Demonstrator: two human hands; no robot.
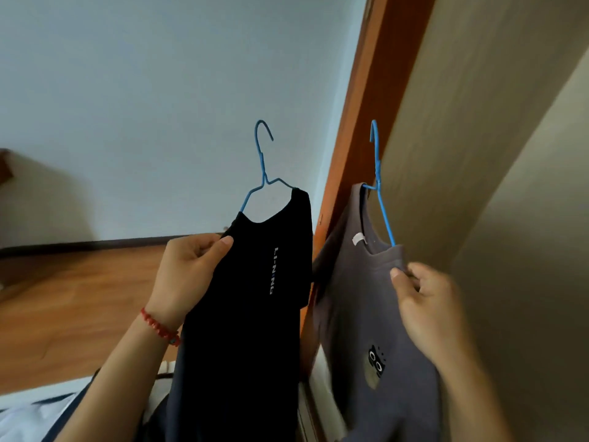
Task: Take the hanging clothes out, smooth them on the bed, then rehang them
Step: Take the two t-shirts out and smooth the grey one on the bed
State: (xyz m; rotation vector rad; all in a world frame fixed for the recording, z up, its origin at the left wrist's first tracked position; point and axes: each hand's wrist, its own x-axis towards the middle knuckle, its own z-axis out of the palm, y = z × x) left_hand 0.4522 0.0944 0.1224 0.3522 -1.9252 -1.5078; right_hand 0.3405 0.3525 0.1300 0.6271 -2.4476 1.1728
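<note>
Item: black T-shirt [255, 282] on blue wire hanger [263, 173], held up before the pale wall [143, 106]; shoulder pinched by left hand [188, 272], fingers [224, 242] clamped on cloth.

Item: grey T-shirt [366, 314] on second blue hanger [379, 193], pinched near collar by right hand [427, 301].

Handling is judged light, soft, slippery on wire; hanger necks are the surer hold.

Edges: orange door frame [360, 138] just behind. Open room is seen leftward above the wooden floor [63, 307].
</note>
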